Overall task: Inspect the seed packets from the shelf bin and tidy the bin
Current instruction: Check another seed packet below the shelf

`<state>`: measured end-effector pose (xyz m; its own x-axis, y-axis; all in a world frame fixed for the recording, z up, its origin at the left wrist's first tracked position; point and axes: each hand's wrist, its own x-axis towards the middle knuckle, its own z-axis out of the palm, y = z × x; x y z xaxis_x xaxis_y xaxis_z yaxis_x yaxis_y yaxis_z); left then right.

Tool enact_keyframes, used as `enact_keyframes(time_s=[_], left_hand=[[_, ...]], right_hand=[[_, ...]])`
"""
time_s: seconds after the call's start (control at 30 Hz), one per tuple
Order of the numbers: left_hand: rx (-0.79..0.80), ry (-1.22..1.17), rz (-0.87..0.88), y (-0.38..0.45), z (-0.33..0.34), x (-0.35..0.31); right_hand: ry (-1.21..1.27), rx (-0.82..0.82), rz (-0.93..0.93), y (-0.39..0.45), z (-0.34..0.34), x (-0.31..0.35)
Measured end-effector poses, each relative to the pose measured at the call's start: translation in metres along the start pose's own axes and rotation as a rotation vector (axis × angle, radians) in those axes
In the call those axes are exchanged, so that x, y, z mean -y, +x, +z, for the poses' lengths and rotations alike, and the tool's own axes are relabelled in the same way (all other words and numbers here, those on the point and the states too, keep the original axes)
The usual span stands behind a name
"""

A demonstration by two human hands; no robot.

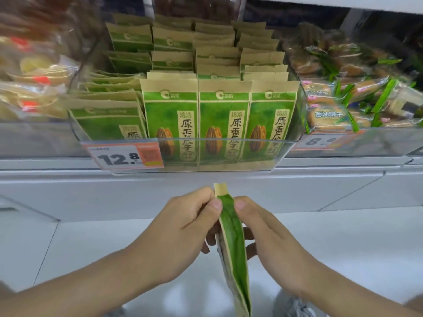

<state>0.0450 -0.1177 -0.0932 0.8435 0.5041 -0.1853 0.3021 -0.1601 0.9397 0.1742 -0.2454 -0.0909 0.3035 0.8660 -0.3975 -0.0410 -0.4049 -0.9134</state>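
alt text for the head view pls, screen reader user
Both hands, left hand and right hand, pinch a green seed packet edge-on below a clear shelf bin filled with upright matching packets.

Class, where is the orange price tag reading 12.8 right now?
The price tag sits on the front left corner of the clear bin, below the leaning seed packets.

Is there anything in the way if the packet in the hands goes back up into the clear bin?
Nothing visible blocks the way. The held packet, pinched by the left hand and right hand, sits below the clear bin, with open air between. But the bin's front row of packets looks tightly filled.
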Motion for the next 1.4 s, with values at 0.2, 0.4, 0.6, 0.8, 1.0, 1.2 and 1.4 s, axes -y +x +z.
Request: enact_keyframes(time_s=[0.2, 0.4, 0.6, 0.8, 1.0, 1.2, 1.4], left_hand=[[0.071, 0.111, -0.081, -0.004, -0.008, 0.010], [0.260, 0.188, -0.162, -0.012, 0.005, 0.020], [0.376, 0.306, -0.179, -0.002, 0.009, 0.023], [0.432, 0.316, -0.121, 0.002, 0.008, 0.026], [0.412, 0.245, -0.114, 0.000, 0.005, 0.034], [0.414, 0.298, -0.117, -0.001, 0.006, 0.038], [0.387, 0.334, -0.120, -0.005, 0.002, 0.041]], right_hand=[[-0.004, 0.015, 0.024, 0.023, -0.008, -0.007], [-0.025, -0.038, 0.029, 0.038, -0.015, -0.014], [-0.020, -0.101, 0.073, 0.039, -0.019, -0.018], [0.096, 0.015, 0.118, 0.032, -0.035, -0.027], [-0.100, 0.234, 0.098, 0.023, -0.040, -0.038], [-0.108, 0.320, 0.093, 0.033, -0.036, -0.035], [-0.106, 0.347, 0.090, 0.039, -0.034, -0.034]])
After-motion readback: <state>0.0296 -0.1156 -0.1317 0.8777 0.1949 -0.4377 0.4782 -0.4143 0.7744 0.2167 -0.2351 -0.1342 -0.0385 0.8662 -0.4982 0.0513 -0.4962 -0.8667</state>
